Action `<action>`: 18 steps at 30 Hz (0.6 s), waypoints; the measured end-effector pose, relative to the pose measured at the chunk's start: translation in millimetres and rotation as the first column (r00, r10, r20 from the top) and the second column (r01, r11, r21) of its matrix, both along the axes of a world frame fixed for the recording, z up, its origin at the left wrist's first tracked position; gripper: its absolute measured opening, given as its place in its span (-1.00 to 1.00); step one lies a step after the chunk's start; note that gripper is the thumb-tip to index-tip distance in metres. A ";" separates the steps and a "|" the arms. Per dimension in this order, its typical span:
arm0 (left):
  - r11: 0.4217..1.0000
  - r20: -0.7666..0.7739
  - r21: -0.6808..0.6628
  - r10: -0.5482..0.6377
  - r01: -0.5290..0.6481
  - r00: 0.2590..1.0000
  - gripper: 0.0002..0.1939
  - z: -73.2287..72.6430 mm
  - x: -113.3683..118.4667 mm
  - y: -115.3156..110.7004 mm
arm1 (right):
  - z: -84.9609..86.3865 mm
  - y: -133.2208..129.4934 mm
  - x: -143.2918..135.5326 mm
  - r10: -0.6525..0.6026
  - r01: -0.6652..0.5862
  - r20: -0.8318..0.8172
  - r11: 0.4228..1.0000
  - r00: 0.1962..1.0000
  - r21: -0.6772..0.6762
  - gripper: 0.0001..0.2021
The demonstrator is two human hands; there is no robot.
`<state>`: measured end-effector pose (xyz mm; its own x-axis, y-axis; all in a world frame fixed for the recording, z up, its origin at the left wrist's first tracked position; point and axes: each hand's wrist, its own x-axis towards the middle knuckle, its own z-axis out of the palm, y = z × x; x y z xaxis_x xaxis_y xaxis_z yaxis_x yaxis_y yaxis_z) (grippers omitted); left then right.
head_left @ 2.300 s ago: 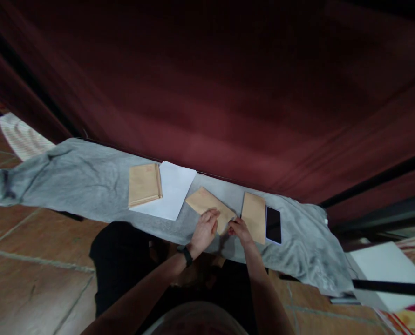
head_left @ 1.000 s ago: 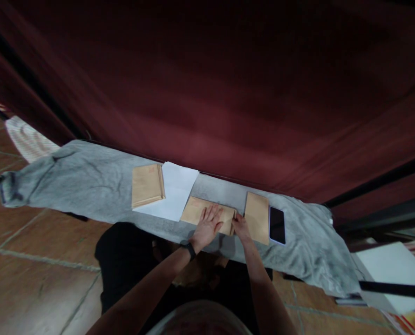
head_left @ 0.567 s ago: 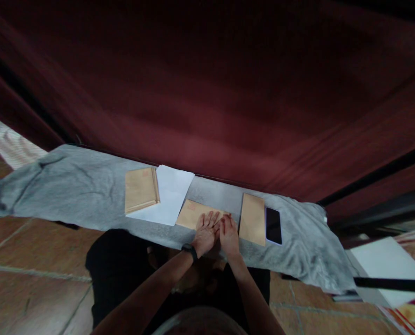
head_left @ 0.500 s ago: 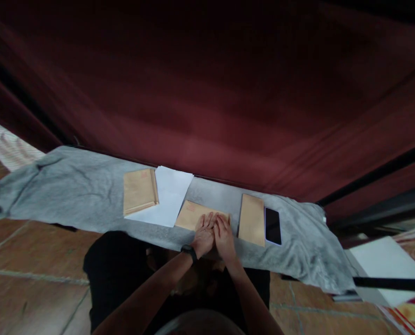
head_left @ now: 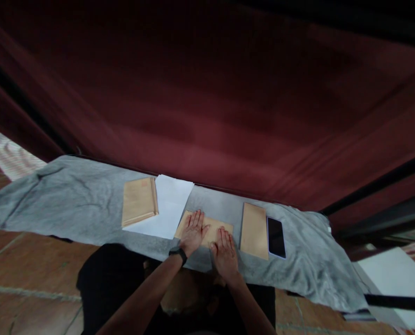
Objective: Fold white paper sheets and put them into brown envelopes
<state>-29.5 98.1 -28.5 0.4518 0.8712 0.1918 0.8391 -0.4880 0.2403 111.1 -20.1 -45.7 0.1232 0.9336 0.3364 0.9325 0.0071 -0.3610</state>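
A brown paper envelope [head_left: 212, 225] lies flat on the grey cloth in front of me, partly covered by both hands. My left hand [head_left: 193, 234], with a dark band on its wrist, rests open on the envelope's left part, fingers stretched out. On its right part lies my right hand [head_left: 224, 251], also open, with its palm over the near edge. To the right of my hands is a second brown envelope [head_left: 254, 231]. Left of them, white paper sheets [head_left: 172, 204] lie partly under a stack of brown envelopes [head_left: 139, 200].
A phone [head_left: 276, 237] with a dark screen sits at the right, beside the second envelope. Grey cloth [head_left: 88, 200] covers the narrow surface. Behind it hangs a dark red curtain-like sheet [head_left: 207, 130]. A white board [head_left: 392, 274] stands at the far right.
My hands were close together over the envelope's right part. Now they are apart: the left hand has slid left along the envelope, the right lies flat at its right.
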 end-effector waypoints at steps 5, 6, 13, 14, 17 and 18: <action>0.995 -0.032 -0.011 0.101 -0.102 0.994 -0.34 -1.3 -0.2 -0.3 | 0.3 -0.3 -0.2 0.001 -0.001 0.001 1.000 1.000 -0.018 -0.44; 0.996 -0.036 -0.009 0.089 -0.089 0.995 -0.35 -1.8 -1.9 -3.5 | 0.1 -0.4 -0.3 0.001 -0.001 0.003 1.000 1.000 -0.017 -0.44; 0.976 -0.074 0.057 -0.205 0.209 0.976 -0.46 -4.6 -11.9 -36.7 | -3.3 1.5 1.4 0.002 -0.002 0.029 1.000 1.000 0.028 -0.48; 0.967 -0.082 0.065 -0.241 0.247 0.967 -0.47 -5.2 -11.6 -39.5 | -4.6 2.2 2.4 -0.005 0.004 0.023 0.999 1.000 0.039 -0.49; 0.952 -0.096 0.094 -0.282 0.291 0.955 -0.48 -7.5 -9.5 -42.5 | -11.4 6.0 6.1 -0.105 0.110 -0.048 0.989 0.993 0.101 -0.46; 0.950 -0.098 0.102 -0.287 0.296 0.953 -0.49 -8.4 -9.0 -42.4 | -14.5 8.1 7.4 -0.153 0.163 -0.084 0.979 0.985 0.123 -0.44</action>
<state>-38.5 55.8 -36.8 0.7009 0.6737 0.2342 0.6704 -0.7343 0.1062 118.4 -12.0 -60.3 0.2947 0.8497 0.4372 0.8965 -0.0874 -0.4343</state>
